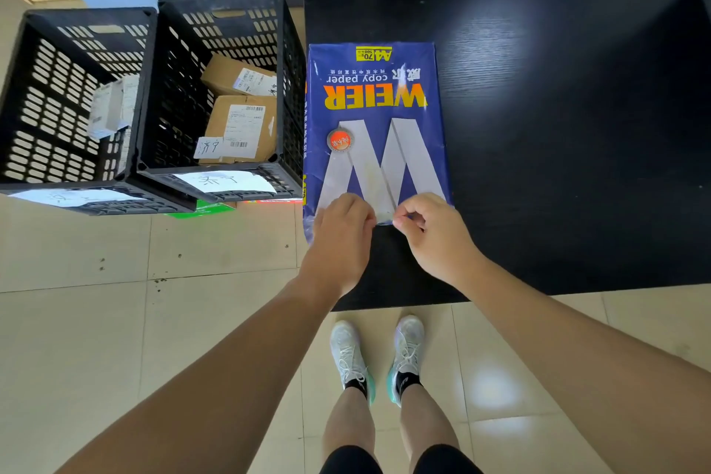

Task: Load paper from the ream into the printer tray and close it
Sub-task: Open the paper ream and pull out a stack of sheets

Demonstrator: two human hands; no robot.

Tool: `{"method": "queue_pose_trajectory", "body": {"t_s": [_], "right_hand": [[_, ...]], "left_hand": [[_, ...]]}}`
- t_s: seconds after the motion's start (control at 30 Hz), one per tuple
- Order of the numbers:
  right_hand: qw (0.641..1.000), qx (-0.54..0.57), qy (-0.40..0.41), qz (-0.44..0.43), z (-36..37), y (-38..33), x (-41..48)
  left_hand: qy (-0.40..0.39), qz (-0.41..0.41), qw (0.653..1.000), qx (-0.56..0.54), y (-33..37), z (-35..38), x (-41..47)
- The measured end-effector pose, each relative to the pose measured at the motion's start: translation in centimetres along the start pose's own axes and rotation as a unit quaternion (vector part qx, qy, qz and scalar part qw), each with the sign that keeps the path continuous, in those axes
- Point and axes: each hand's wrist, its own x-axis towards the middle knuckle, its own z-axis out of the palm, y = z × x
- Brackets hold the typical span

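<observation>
Both forearms reach forward; left hand point(340, 233) and right hand point(431, 229) each pinch-grip the ream point(375, 119) wrapper's near edge.

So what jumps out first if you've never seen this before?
The blue ream of copy paper, lying on the dark table with bold yellow lettering, catches the eye first. At its near edge the left hand and right hand pinch the wrapper, apparently opening it. To the left, two black crates stand on the floor, one holding cardboard boxes.
</observation>
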Motion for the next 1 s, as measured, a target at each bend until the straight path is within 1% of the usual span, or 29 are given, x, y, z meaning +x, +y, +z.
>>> {"method": "queue_pose_trajectory", "body": {"t_s": [0.07,0.13,0.23,0.3,0.37,0.43,0.47,0.53,0.6,0.67,0.9,0.93,0.97,1.0], "right_hand": [[1.0,0.009,-0.006,-0.005,0.1,0.5,-1.2],[1.0,0.017,-0.012,-0.001,0.3,0.9,-2.4],[1.0,0.017,-0.014,0.016,1.0,1.4,-3.6],[0.999,0.021,-0.024,0.024,1.3,1.6,-3.7],[0.998,0.017,-0.044,0.032,1.7,1.9,-3.4],[0.997,0.02,-0.053,0.046,2.0,2.2,-3.0],[0.997,0.023,-0.053,0.054,2.1,2.2,-2.8],[0.996,0.029,-0.048,0.07,2.3,2.0,-2.5],[0.995,0.041,-0.036,0.088,2.4,1.8,-2.2],[0.993,0.049,-0.018,0.11,2.7,1.6,-2.0],[0.982,0.05,0.033,0.181,3.8,1.4,-1.8],[0.98,0.052,0.037,0.188,3.8,1.3,-1.8],[0.979,0.055,0.04,0.194,3.9,1.3,-1.8],[0.977,0.059,0.041,0.199,3.9,1.3,-1.7]], "left_hand": [[0.004,-0.006,1.0,0.024,0.1,0.2,-1.6],[-0.014,-0.021,0.999,0.028,0.2,0.5,-2.9],[-0.045,-0.036,0.998,0.016,0.2,0.9,-4.4],[-0.053,-0.06,0.997,-0.009,0.1,1.2,-4.9],[-0.057,-0.059,0.997,-0.002,0.0,1.4,-4.9],[-0.043,-0.047,0.998,0.013,0.0,1.6,-4.2],[-0.039,-0.057,0.998,0.012,0.1,1.7,-3.7],[-0.039,-0.1,0.994,-0.014,0.2,2.0,-3.0],[-0.022,-0.137,0.989,-0.047,0.4,2.5,-2.5],[-0.007,-0.167,0.984,-0.058,0.6,2.8,-2.1],[-0.027,-0.226,0.974,0.018,1.6,3.3,-0.9],[-0.025,-0.241,0.97,0.016,1.9,3.3,-0.8],[-0.015,-0.271,0.962,-0.01,2.3,3.3,-0.7],[-0.001,-0.314,0.948,-0.057,2.7,3.3,-0.6]]}}
